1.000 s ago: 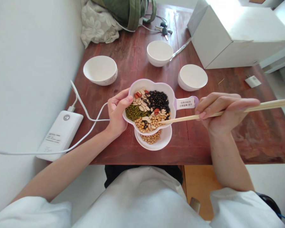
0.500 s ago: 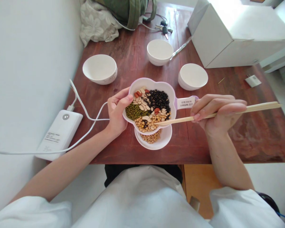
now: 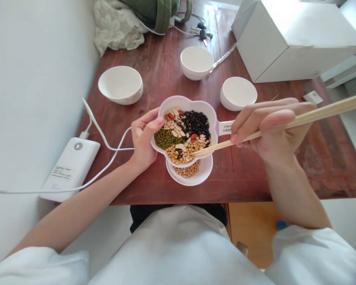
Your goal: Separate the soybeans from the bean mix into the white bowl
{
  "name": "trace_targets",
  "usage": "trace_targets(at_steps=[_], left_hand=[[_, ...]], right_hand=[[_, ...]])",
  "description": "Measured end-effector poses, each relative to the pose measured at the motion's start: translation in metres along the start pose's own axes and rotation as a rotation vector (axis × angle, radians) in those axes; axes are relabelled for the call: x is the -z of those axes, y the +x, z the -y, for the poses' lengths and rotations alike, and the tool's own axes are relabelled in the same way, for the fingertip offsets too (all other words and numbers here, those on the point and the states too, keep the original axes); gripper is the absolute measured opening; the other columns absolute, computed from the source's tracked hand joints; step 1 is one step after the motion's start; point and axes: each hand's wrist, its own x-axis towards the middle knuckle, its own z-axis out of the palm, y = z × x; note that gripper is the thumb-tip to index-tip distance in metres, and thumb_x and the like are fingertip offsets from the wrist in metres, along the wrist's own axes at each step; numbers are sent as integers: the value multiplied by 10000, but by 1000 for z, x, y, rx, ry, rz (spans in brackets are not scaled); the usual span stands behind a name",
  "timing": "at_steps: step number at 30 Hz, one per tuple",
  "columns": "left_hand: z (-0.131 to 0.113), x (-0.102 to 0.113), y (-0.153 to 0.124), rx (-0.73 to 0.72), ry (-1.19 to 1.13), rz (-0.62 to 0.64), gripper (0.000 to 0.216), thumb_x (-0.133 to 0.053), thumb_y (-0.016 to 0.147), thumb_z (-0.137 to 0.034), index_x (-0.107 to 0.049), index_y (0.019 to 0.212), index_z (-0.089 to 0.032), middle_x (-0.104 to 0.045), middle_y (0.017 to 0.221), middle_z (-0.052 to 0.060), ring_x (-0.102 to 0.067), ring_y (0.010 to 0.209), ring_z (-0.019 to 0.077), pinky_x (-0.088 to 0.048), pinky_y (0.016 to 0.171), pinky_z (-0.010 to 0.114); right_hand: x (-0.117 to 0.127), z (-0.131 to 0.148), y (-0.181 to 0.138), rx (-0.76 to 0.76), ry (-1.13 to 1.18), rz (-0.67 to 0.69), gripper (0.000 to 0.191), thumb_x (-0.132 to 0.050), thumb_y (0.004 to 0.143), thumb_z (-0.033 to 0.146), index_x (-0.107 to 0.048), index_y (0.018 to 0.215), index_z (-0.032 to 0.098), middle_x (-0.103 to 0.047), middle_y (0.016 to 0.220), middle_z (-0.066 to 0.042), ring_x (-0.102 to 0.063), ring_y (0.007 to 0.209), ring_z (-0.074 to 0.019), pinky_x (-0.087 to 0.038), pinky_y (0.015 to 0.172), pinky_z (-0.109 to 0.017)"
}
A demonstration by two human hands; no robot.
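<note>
My left hand point(image 3: 144, 138) grips the left rim of a flower-shaped pale purple bowl point(image 3: 209, 114) filled with mixed beans and seeds: black, green, yellow, red and pale ones. The bowl is held over a small white bowl point(image 3: 203, 174) that holds yellow soybeans point(image 3: 188, 171). My right hand point(image 3: 269, 128) is closed on a pair of wooden chopsticks point(image 3: 314, 115). Their tips rest among the yellow beans at the near right of the purple bowl.
Three empty white bowls stand farther back: left point(image 3: 120, 84), middle point(image 3: 196, 62), right point(image 3: 238, 92). A white power bank point(image 3: 69, 168) with a cable lies left. A white box point(image 3: 287, 37), keys point(image 3: 201, 32), a green bag point(image 3: 154, 10) and a floral cloth point(image 3: 115, 25) sit at the back.
My right hand has moved left and risen toward the purple bowl, tilting the chopsticks more steeply; their tips slid slightly left in the beans. The left hand holds still.
</note>
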Motion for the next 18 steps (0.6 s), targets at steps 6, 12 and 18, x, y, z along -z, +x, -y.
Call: trace_targets(at_steps=[6, 12, 18], left_hand=[[0, 0, 0, -3, 37, -37, 267, -798, 830, -438, -850, 956, -209, -810, 860, 55, -769, 889, 251, -573, 682, 295], [-3, -1, -1, -4, 18, -40, 243, -823, 820, -427, -835, 887, -195, -783, 823, 53, -748, 814, 240, -571, 687, 318], [-3, -1, -1, 2, 1, -13, 223, -822, 828, -431, -811, 845, -208, -792, 846, 56, -762, 985, 302, -591, 713, 354]], right_hand=[[-8, 11, 34, 68, 23, 255, 603, -582, 1067, 509, -740, 565, 213, -655, 488, -22, -547, 385, -104, -319, 339, -276], [-7, 13, 42, 36, -16, 326, 572, -650, 1000, 603, -759, 551, 265, -709, 551, -30, -587, 448, -137, -382, 401, -319], [-5, 9, 42, 127, 27, 367, 516, -640, 1050, 406, -748, 578, 228, -702, 556, -22, -588, 459, -103, -385, 408, -270]])
